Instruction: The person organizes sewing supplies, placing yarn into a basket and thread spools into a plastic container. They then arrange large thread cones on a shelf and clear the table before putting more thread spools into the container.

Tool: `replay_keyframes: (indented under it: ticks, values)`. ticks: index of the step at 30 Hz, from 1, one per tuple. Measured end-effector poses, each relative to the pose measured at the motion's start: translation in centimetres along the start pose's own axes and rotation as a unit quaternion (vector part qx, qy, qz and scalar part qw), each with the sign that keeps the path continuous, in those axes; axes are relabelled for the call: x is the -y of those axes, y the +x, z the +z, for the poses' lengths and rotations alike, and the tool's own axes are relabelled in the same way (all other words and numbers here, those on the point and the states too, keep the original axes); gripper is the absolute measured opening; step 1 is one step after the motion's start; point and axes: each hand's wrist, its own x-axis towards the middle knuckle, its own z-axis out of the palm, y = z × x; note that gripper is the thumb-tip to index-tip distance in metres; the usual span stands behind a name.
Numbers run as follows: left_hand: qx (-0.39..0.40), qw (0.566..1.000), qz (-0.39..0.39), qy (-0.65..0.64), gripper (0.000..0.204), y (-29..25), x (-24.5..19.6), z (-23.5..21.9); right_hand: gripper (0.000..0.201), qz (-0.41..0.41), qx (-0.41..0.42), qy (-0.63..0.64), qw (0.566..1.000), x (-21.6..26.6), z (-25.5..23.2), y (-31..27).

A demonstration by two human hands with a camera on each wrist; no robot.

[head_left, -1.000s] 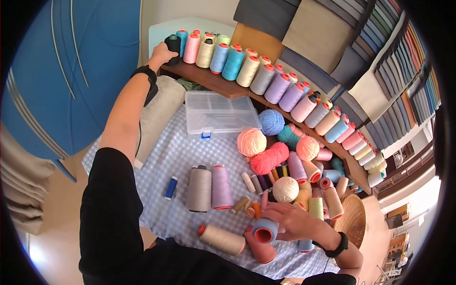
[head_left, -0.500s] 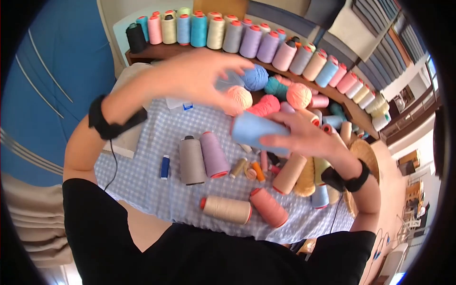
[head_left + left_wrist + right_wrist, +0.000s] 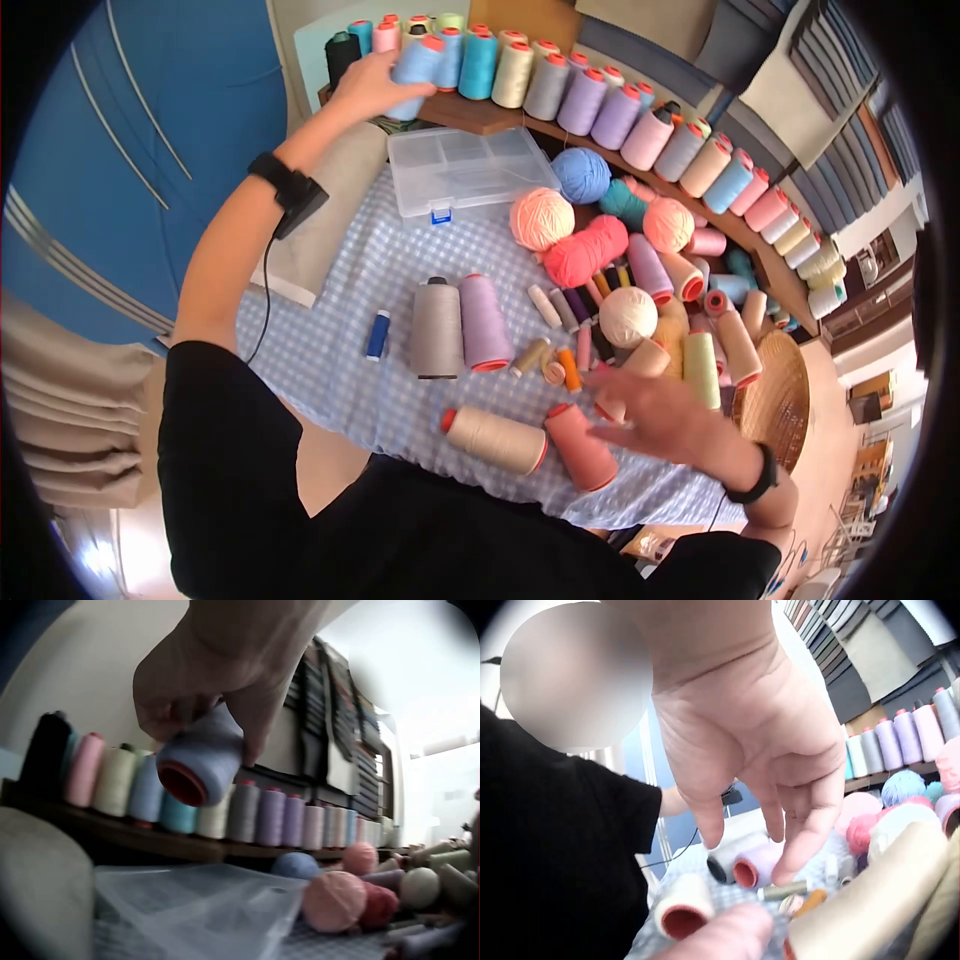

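Observation:
A light blue thread cone [image 3: 417, 66] with a red base is gripped by my left hand [image 3: 368, 88], tilted in front of the row of cones on the wooden shelf [image 3: 480, 115]. The left wrist view shows fingers and thumb around the cone [image 3: 202, 761], its red hollow end facing down. Over the table's right front, my right hand [image 3: 665, 415] holds nothing, its fingers loosely spread. Below it lie a coral thread cone [image 3: 582, 450] and a beige one [image 3: 495, 440]. A grey cone [image 3: 437, 330] and a lilac cone [image 3: 486, 322] are further left.
A clear plastic box [image 3: 470, 170] lies below the shelf. Yarn balls, such as a blue one [image 3: 581, 175], and several spools crowd the table's right side. A small blue spool [image 3: 378, 335] lies at left; a woven basket [image 3: 780, 400] stands at the right edge.
The light blue cone has passed from my right hand to my left. My left hand has carried it up to the shelf's left part, while my emptied right hand has lowered over the table.

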Motion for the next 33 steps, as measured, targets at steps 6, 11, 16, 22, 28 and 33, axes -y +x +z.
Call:
replay_keyframes:
  ticks: [6, 11, 16, 22, 28, 33]
  values:
    - [-0.067, 0.975, -0.194, 0.085, 0.062, 3.5, 7.0, 2.3, 0.049, 0.069, 0.137, -0.096, 0.983, 1.7, 2.8, 0.7]
    - [-0.149, 0.965, -0.201, 0.080, 0.060, 3.4, 6.8, 3.5, 0.052, 0.127, 0.156, -0.092, 0.975, 2.6, 3.3, 1.7]
    - [-0.075, 0.972, -0.200, 0.103, 0.037, 3.3, 8.2, 3.6, 0.053, 0.076, 0.141, -0.025, 0.987, 0.8, 3.3, 0.7]
    - [-0.002, 0.982, -0.160, 0.104, 0.020, 4.0, 8.6, 3.5, 0.054, 0.064, -0.055, 0.132, 0.988, 2.3, -2.2, 0.4]
    - [0.111, 0.981, -0.158, -0.018, 0.027, 3.1, 3.4, 1.7, 0.054, 0.039, -0.229, 0.134, 0.963, 1.0, -4.3, 3.0]
    - [0.369, 0.886, 0.109, -0.258, 0.057, -5.1, -12.4, -2.0, 0.055, 0.004, -0.335, 0.134, 0.932, -0.9, -4.6, 7.2]
